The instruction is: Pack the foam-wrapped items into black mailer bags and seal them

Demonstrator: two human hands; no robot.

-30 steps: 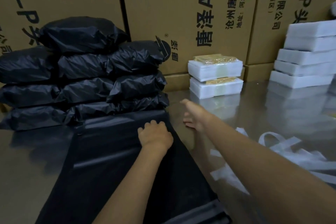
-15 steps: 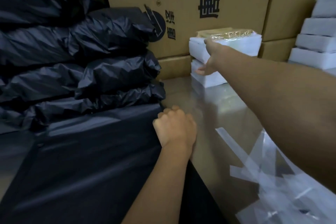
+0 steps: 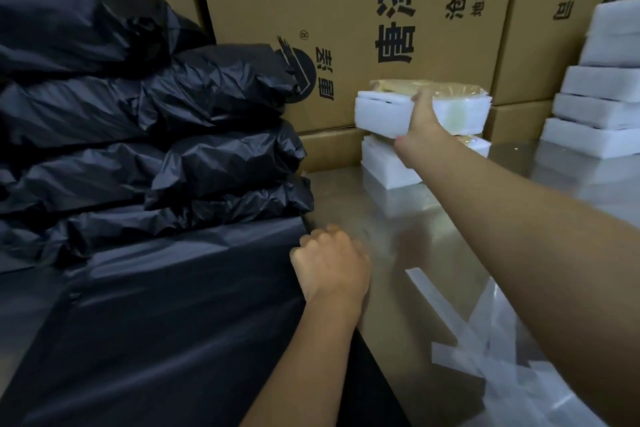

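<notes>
My right hand [image 3: 423, 114] grips the upper foam-wrapped item [image 3: 381, 113], white foam with a yellowish pack on top, lifted and tilted a little above a second foam-wrapped item [image 3: 388, 166] on the steel table. My left hand [image 3: 330, 263] is a closed fist pinching the right edge of the flat empty black mailer bags [image 3: 166, 322] stacked in front of me. Several filled black mailer bags [image 3: 156, 135] are piled at the left behind the flat ones.
Large printed cardboard boxes [image 3: 363, 10] wall off the back. A stack of white foam blocks [image 3: 595, 107] stands at the far right. Loose white and clear strips [image 3: 491, 357] litter the steel table [image 3: 381, 218] at the lower right.
My right hand reached forward to the foam stack, closed on the upper item and raised it off the lower one. My left hand stayed on the flat bags' edge.
</notes>
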